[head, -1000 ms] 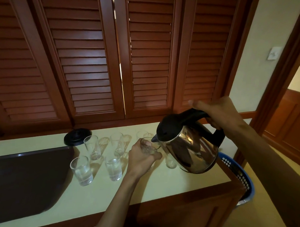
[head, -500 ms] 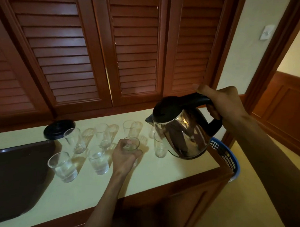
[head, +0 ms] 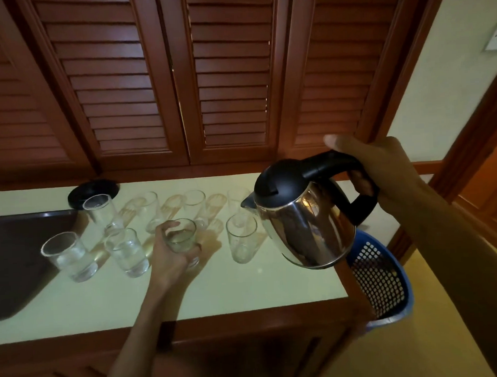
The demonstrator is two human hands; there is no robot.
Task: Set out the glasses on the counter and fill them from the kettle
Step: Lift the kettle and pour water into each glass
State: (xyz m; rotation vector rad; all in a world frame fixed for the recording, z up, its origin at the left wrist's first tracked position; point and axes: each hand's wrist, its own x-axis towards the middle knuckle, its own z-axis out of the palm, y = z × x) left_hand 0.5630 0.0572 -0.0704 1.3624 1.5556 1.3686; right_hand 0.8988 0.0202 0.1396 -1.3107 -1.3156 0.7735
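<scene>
I hold the steel kettle (head: 305, 228) with its black lid and handle above the right end of the pale counter (head: 217, 291) in my right hand (head: 382, 169), spout left. My left hand (head: 170, 253) grips a clear glass (head: 181, 238) with a little water. Other glasses stand upright in two rows; the empty one (head: 241, 239) stands just beside the spout

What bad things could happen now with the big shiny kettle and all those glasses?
The kettle hangs in the air from the right hand, its spout close to the empty glass; a bump might tip that glass over. The left hand holds a filled glass among tightly packed glasses, so setting it down could knock the neighbouring glass. If the kettle's water is hot, spills might burn fingers.
</scene>
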